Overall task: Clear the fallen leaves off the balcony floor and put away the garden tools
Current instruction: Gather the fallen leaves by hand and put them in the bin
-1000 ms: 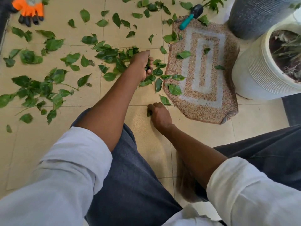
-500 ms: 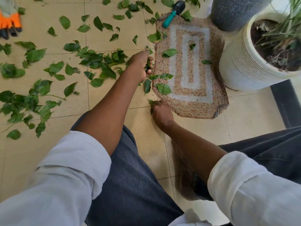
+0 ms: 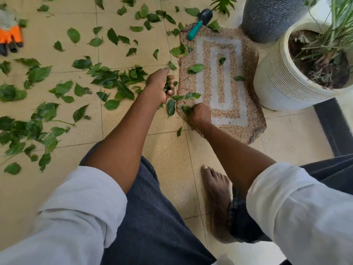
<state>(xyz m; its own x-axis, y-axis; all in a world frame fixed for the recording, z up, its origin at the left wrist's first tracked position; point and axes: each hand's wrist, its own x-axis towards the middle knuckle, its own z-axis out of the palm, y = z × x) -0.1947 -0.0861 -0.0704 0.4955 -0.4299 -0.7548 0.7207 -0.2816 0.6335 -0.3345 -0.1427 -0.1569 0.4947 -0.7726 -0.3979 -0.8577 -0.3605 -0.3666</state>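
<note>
Green fallen leaves (image 3: 107, 79) lie scattered over the beige tiled floor, thickest at the left and middle. My left hand (image 3: 160, 86) grips a bunch of leaves just left of the brown and white doormat (image 3: 229, 92). My right hand (image 3: 198, 114) pinches a leaf at the mat's near left corner. A few leaves lie on the mat. A small trowel with a teal handle (image 3: 198, 25) rests across the mat's far edge. An orange and grey garden glove (image 3: 9, 35) lies at the far left.
A white ribbed pot (image 3: 277, 81) with a plant stands right of the mat, a dark grey pot (image 3: 267, 18) behind it. My bare foot (image 3: 215, 184) is planted on the tiles below the mat. A dark mat edge (image 3: 332, 127) runs at the right.
My right hand moved forward from the bare tile onto the mat's near corner and took hold of a leaf there. My left hand keeps its bunch of leaves. The view shifted, bringing my foot into sight.
</note>
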